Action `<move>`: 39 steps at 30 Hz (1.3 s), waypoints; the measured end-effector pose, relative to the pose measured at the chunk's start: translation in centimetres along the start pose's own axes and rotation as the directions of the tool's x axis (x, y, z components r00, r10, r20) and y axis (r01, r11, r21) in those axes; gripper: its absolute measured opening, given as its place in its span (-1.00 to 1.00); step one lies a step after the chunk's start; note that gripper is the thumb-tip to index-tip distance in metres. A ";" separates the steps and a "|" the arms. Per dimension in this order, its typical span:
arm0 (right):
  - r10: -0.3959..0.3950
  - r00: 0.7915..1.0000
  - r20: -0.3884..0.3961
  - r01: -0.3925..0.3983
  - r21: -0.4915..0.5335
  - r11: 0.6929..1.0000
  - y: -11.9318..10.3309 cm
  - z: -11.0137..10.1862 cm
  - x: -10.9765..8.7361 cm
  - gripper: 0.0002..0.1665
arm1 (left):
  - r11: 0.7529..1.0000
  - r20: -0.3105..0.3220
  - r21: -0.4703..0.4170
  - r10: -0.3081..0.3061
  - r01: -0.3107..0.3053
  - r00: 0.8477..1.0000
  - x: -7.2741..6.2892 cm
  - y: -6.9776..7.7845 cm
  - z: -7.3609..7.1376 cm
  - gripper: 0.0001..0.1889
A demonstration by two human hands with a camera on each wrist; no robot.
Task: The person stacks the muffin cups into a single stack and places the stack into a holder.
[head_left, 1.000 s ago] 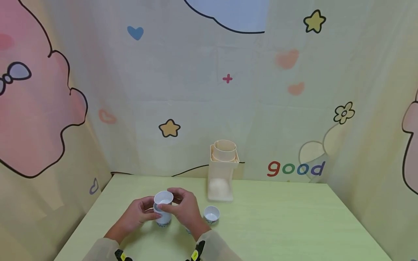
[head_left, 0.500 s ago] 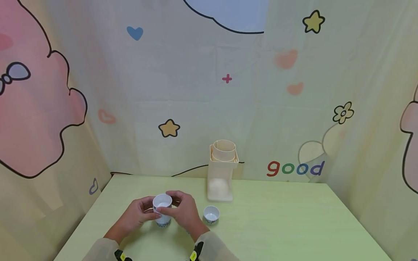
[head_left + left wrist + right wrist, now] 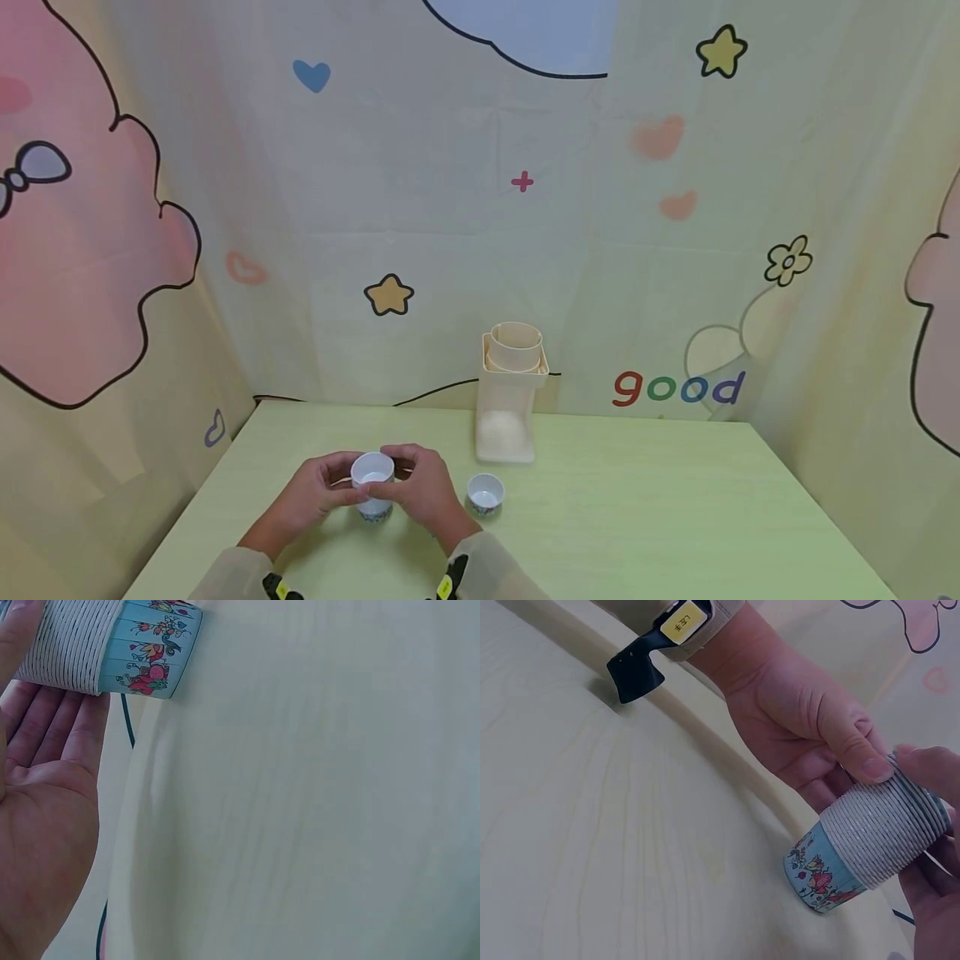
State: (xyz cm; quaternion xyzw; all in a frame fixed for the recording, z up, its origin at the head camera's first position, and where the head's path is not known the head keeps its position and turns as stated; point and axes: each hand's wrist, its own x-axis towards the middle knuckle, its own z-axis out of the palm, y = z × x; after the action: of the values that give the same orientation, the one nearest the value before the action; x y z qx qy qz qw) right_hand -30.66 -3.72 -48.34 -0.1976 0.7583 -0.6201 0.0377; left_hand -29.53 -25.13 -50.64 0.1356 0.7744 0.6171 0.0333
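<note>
Where the head camera looks down, a stack of paper cups [image 3: 372, 473] is held upright, its open mouth facing up, over the left part of a pale green table [image 3: 637, 508]. Its near left side is gripped by the thumb and fingers of the left hand [image 3: 317, 483]; its right side, close to the top, is gripped by the thumb and fingers of the right hand [image 3: 423, 489]. Whether the table is touched by the base of the stack cannot be told. To the right of the right hand, a small white cup [image 3: 486, 495] is set upright on the table, apart from the stack. Farther back, near the wall cloth [image 3: 450, 167], a cream-coloured dispenser [image 3: 507, 408] is stood, topped by a round, open tube. The cloth is printed with hearts, stars and the coloured word "good" [image 3: 680, 388].

From the left wrist, the stack is shown in the upper left corner, cut off by the frame. Pale ridged rims and a light blue end printed with red flowers can be seen. The left hand's fingers are laid behind it and the thumb in front.

From the right wrist, the many nested rims are shown at the right. The stack is pinched near its mouth by both thumbs, and a yellow label [image 3: 683, 622] is worn at the left wrist.
</note>
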 end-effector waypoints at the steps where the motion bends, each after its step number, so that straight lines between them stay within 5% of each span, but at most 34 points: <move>1: 0.003 1.000 0.003 -0.003 0.001 1.000 0.0 0.0 0.0 -0.35 | 1.000 -0.002 -0.001 -0.001 0.001 1.000 0.0 0.0 0.0 -0.31; 19: -0.009 1.000 0.015 0.009 -0.013 1.000 0.4 -1.3 -0.4 -0.34 | 0.999 0.010 -0.034 0.001 0.000 1.000 0.0 -0.3 0.1 -0.30; 28: -0.040 0.996 -0.080 0.040 -0.009 0.999 0.4 -5.4 -1.7 -0.48 | 0.999 0.002 -0.034 -0.003 0.003 1.000 0.1 -0.2 0.0 -0.27; 34: -0.125 0.977 -0.175 0.108 -0.104 0.989 2.0 -8.5 -2.9 -0.48 | 0.999 0.011 -0.048 0.022 -0.021 1.000 0.0 -0.2 0.0 -0.28; 39: -0.110 0.963 -0.248 0.065 -0.185 0.981 3.3 -10.0 -4.1 -0.39 | 0.999 0.011 -0.036 0.029 -0.028 1.000 0.0 -0.4 -0.1 -0.29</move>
State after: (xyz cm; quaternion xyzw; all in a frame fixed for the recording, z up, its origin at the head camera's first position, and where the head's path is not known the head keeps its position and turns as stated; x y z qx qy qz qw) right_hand -30.73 7.44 -49.95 -0.1515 0.7988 -0.5725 -0.1058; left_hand -29.63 -25.28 -50.99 0.1497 0.7611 0.6303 0.0314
